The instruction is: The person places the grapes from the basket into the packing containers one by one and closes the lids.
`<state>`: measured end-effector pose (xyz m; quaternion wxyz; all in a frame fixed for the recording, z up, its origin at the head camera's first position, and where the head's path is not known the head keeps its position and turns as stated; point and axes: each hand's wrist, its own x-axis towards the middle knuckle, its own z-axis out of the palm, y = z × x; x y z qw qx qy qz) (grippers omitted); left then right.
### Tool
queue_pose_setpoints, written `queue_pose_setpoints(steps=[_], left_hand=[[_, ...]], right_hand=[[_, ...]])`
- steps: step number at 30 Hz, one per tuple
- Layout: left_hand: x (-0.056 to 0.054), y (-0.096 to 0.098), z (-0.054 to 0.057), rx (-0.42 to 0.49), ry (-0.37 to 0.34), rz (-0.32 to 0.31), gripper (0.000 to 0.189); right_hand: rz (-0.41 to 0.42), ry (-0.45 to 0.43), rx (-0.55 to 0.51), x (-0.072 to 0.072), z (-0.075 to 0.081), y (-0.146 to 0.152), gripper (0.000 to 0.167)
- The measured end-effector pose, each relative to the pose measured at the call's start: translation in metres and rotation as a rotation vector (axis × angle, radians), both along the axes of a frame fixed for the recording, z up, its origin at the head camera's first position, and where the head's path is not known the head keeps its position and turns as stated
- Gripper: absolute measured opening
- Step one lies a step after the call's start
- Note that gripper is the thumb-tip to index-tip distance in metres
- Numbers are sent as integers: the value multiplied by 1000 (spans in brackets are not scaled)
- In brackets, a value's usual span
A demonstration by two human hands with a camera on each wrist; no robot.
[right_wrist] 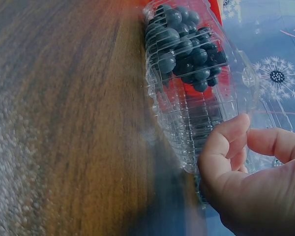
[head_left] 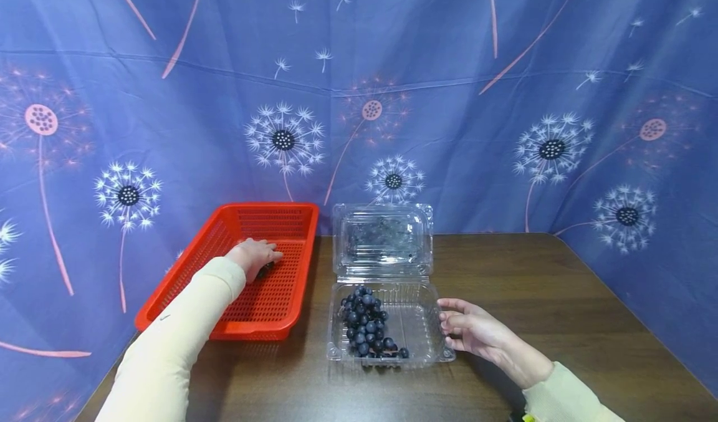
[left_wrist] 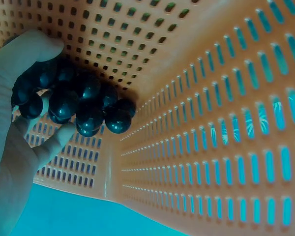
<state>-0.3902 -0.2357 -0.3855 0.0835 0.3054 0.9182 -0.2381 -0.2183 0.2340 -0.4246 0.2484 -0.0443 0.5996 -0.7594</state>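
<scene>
Inside the red basket (head_left: 307,272), my left hand (head_left: 255,257) grips a bunch of dark grapes (left_wrist: 83,98). The left wrist view shows the thumb on one side of this bunch and fingers on the other, close to the basket's slotted wall. From above, my hand hides most of these grapes. Beside the basket stands a clear plastic clamshell box (head_left: 412,331), its lid (head_left: 383,241) raised at the back. Another bunch of dark grapes (head_left: 366,322) lies in its left half. At the box's right rim, my right hand (head_left: 477,331) holds the edge with bent fingers.
Everything stands on a brown wooden table (head_left: 505,272). A blue cloth (head_left: 449,129) with dandelion prints hangs behind it and along both sides. The basket's tall rim stands left of the box, with a narrow strip of table between them.
</scene>
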Motion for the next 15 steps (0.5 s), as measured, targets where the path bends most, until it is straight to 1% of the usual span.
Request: queue_pose_setpoints(steps=[5,8,11,15], left_hand=[[2,0,-2,14,10,1,65],[3,1,0,19,17,1,60],[3,2,1,20,26,-7,51],[3,1,3,24,13,-13,46]], right_hand=[[-3,-11,2,0,0,-2,56],[-5,-13,4,1,0,-2,57],[-3,-11,7,1,0,-2,57],[1,-11,3,1,1,-2,55]])
